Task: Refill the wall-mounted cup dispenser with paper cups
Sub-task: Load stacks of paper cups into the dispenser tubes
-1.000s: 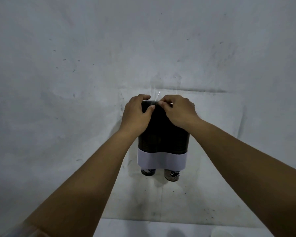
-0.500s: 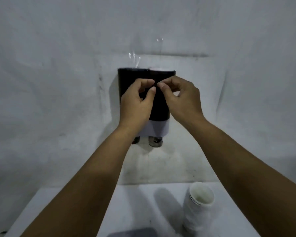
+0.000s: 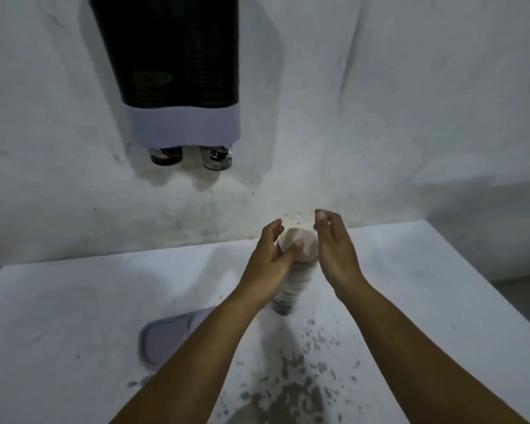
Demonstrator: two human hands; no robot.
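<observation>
Gripping cup stack [image 3: 294, 270] on table [image 3: 74, 301], left hand [image 3: 271, 261] curls round it; right hand [image 3: 334, 249] spread loosely beside, dispenser [image 3: 178, 71] above.

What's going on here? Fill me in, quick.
A person is refilling the wall-mounted cup dispenser, which has two cups poking out of its bottom. Both hands are down at a stack of paper cups standing on the white table. The left hand curls round the top of the stack; the right hand is open just beside it. A grey lid-like piece lies on the table nearby.
</observation>
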